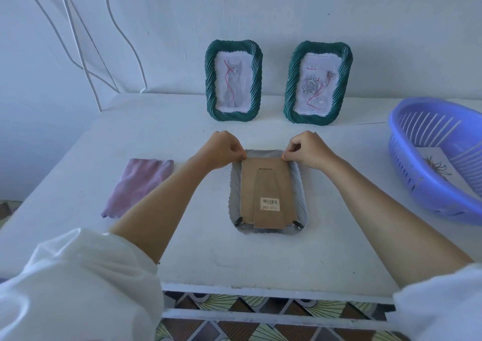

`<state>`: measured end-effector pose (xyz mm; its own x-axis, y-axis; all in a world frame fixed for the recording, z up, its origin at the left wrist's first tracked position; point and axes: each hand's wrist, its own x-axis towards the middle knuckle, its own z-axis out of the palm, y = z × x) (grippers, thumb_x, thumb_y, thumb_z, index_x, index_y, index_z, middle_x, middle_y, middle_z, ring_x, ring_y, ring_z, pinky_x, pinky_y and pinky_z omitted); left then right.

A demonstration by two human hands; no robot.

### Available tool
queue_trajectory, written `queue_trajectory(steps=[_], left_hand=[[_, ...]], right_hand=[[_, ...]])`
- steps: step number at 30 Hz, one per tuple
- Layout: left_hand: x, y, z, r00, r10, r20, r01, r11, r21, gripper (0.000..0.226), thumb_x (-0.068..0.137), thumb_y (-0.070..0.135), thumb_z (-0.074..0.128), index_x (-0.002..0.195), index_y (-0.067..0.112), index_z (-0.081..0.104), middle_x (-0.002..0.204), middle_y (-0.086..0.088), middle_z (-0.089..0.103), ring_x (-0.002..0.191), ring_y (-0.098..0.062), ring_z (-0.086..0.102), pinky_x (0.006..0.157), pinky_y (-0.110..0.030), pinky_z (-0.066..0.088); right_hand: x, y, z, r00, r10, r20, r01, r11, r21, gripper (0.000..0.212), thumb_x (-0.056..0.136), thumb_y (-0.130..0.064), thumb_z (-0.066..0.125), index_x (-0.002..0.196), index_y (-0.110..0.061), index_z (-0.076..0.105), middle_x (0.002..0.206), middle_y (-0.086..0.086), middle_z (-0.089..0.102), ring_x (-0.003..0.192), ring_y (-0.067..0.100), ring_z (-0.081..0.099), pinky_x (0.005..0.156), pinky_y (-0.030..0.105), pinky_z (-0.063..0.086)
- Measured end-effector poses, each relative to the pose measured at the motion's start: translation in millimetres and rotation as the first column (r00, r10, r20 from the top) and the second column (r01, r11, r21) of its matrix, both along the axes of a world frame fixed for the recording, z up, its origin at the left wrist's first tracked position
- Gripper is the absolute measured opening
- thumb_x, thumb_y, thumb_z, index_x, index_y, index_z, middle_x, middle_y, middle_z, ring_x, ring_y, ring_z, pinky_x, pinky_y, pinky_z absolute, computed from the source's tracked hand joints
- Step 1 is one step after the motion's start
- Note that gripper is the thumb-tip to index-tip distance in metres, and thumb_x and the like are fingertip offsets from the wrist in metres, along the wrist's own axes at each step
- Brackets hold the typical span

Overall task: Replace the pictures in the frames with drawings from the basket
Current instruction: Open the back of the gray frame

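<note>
A picture frame (302,197) lies face down at the middle of the white table, its brown cardboard back (266,184) with a barcode sticker facing up. My left hand (224,150) pinches at the back's far left corner and my right hand (307,148) pinches at its far right corner; what the fingertips hold is too small to tell. Two black clips sit at the frame's near corners. Two green twisted frames stand against the wall, the left green frame (233,79) and the right green frame (318,82), each holding a drawing. A blue basket (422,163) at the right holds a drawing (438,165).
A folded pink cloth (138,184) lies on the table to the left of the face-down frame. White cables (86,40) hang down the wall at the back left. The table's front edge (260,288) runs below my forearms, with patterned floor beneath.
</note>
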<state>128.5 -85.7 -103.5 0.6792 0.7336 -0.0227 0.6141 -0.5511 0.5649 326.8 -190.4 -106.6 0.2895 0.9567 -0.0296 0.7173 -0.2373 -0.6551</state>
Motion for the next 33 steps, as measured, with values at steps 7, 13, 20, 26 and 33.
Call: queue_trajectory(steps=[7,13,20,26,33], left_hand=[[13,-7,-1,0.992,0.125,-0.023,-0.125,0.992,0.013,0.012,0.081,0.013,0.062,0.076,0.003,0.066,0.089,-0.011,0.070,0.077,-0.018,0.058,0.066,-0.026,0.046],[17,-12,-2,0.981,0.190,-0.036,-0.189,0.982,0.026,0.011,0.077,0.012,0.060,0.073,0.004,0.064,0.080,-0.014,0.067,0.075,-0.026,0.059,0.065,-0.032,0.049],[-5,-28,1,0.971,0.231,0.067,-0.234,0.971,0.051,0.030,0.086,0.030,0.063,0.103,0.006,0.068,0.119,-0.012,0.059,0.112,-0.024,0.053,0.084,-0.026,0.038],[-47,-67,8,0.982,0.186,0.037,-0.186,0.982,0.003,0.022,0.082,0.020,0.068,0.082,-0.002,0.071,0.077,-0.005,0.061,0.061,-0.013,0.048,0.043,-0.008,0.034],[-82,-110,1,0.996,-0.067,-0.061,0.067,0.998,0.001,0.019,0.080,0.028,0.071,0.092,0.014,0.076,0.090,-0.001,0.070,0.060,0.001,0.047,0.053,-0.007,0.035]], right_hand=[[-9,5,-5,0.991,-0.134,0.001,0.134,0.990,0.047,0.009,0.072,-0.003,0.069,0.073,0.005,0.067,0.074,0.007,0.063,0.066,0.013,0.054,0.056,0.021,0.041],[-14,7,-10,0.977,-0.210,-0.016,0.211,0.976,0.048,0.009,0.075,-0.007,0.068,0.078,0.001,0.065,0.077,0.007,0.061,0.073,0.018,0.054,0.053,0.020,0.037],[-14,-23,0,0.980,-0.187,-0.061,0.191,0.980,0.057,0.018,0.079,-0.013,0.068,0.093,-0.004,0.063,0.078,0.002,0.053,0.075,0.015,0.048,0.056,0.017,0.034],[-43,-83,15,0.996,-0.028,-0.084,0.025,0.999,-0.036,0.005,0.074,-0.005,0.069,0.071,-0.009,0.069,0.065,-0.005,0.061,0.058,0.004,0.049,0.055,0.017,0.037],[-66,-127,8,0.995,0.061,0.079,-0.053,0.994,-0.094,0.011,0.074,-0.014,0.076,0.080,-0.007,0.069,0.070,-0.009,0.045,0.062,0.003,0.042,0.056,0.013,0.033]])
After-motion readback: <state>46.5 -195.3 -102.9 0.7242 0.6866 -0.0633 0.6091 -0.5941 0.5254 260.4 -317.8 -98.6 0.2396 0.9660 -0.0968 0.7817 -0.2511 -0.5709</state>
